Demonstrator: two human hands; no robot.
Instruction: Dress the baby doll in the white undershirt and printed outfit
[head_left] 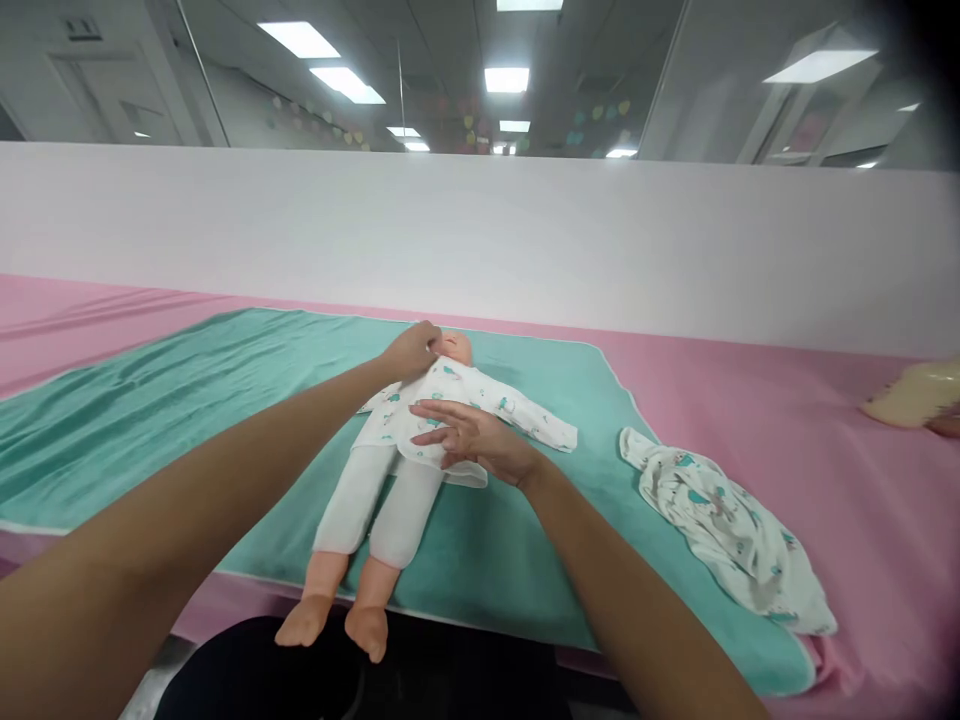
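A baby doll [455,346] lies on its back with its feet past the front edge of the table. It wears white trousers [409,510] and a white printed baby shirt [517,405], one sleeve stretched out to the right. My left hand [412,350] is closed at the shirt's collar, beside the doll's head, its fingertips partly hidden. Over the doll's chest and belly, my right hand [472,435] is open, fingers apart and lying close to the shirt front.
Under the doll is a green sheet [517,550] on a pink table cover [720,400]. A crumpled printed baby garment [727,520] lies at the right. Farther right, a pale, shiny object [915,395] is cut off by the frame. A white wall [480,240] with glass above stands behind.
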